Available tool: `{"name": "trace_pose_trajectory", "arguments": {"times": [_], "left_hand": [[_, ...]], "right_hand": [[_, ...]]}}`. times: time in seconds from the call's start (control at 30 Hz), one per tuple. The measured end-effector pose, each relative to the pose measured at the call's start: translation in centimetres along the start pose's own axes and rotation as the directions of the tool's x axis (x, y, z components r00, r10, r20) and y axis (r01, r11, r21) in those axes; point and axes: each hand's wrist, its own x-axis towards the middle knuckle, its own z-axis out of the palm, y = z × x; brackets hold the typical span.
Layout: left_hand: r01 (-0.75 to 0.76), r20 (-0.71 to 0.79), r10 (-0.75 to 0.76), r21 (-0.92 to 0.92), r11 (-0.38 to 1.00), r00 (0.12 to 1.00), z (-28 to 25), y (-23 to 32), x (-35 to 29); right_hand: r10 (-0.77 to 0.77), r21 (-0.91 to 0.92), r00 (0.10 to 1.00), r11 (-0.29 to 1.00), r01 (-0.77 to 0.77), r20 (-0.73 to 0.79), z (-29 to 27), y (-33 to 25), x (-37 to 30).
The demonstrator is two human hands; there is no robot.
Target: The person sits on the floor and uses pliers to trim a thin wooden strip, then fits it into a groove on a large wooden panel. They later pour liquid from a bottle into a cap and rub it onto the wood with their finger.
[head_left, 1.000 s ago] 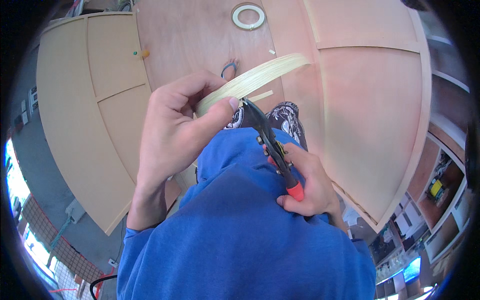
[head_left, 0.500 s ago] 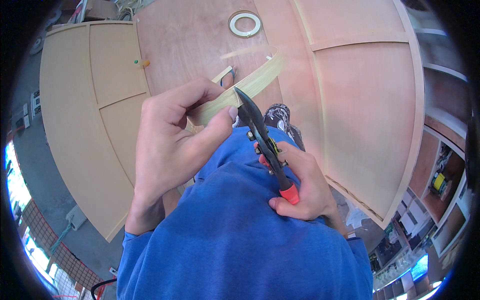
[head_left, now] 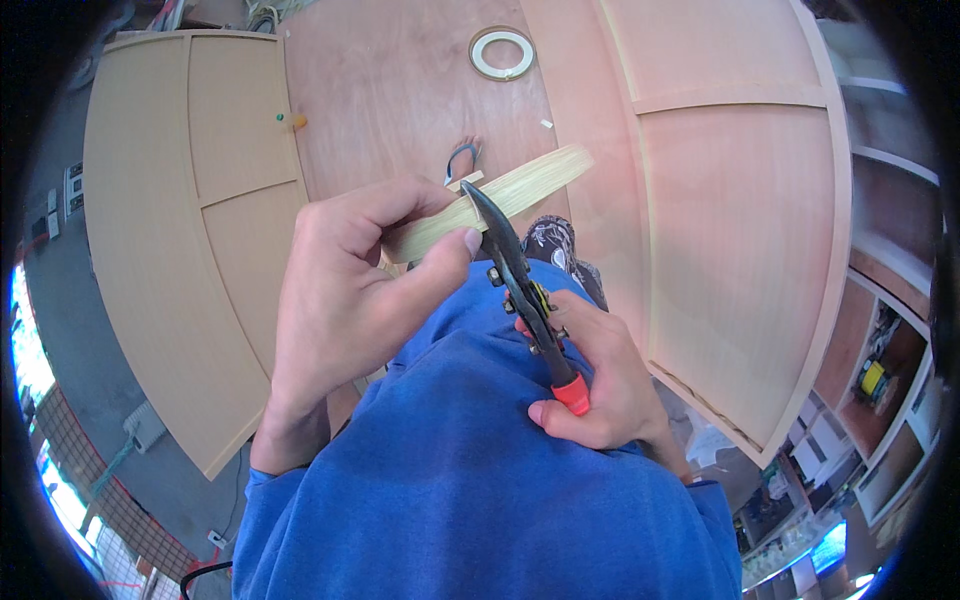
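Observation:
My left hand [head_left: 345, 275] pinches a pale, wood-grained edge-banding strip [head_left: 535, 185] between thumb and fingers, its far part reaching up and to the right. Tin snips [head_left: 508, 250] with dark blades, several bolts and red grips rest in my right hand [head_left: 612, 375], whose fingers wrap round the handles. The blades lie across the strip just beyond my left thumb. One blade is over the strip's face; the other is mostly hidden. A narrow end of pale banding [head_left: 468, 181] shows above the left fingers.
A pale cabinet panel [head_left: 150, 200] stands left, with a larger framed panel [head_left: 740, 200] on the right. A ring-shaped roll [head_left: 502, 54] and a small white scrap [head_left: 546, 124] lie on the wooden board ahead. A sandalled foot [head_left: 463, 160] and a patterned shoe [head_left: 552, 240] are below my hands.
The strip's far part, curled and blurred before, now looks shorter and straighter. The snips remain across the strip, and both hands have barely shifted.

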Motion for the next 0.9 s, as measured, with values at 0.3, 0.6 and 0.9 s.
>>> {"name": "trace_pose_trajectory", "arguments": {"times": [0.3,0.6,0.9], "left_hand": [[-0.115,-0.093,0.117,0.028,0.993,0.989,0.5,-0.7,0.1],[-0.101,-0.096,0.104,0.034,0.994,0.990,1.2,-0.6,0.0],[-0.092,-0.086,0.097,0.065,0.994,0.992,1.4,-0.5,0.2]], "right_hand": [[-0.089,-0.051,0.994,0.995,0.085,-0.071,0.6,0.6,0.1],[-0.100,-0.124,0.993,0.988,0.091,-0.069,-0.1,1.3,-0.2],[-0.137,-0.140,0.987,0.982,0.125,-0.086,-0.5,1.7,-0.2]]}}
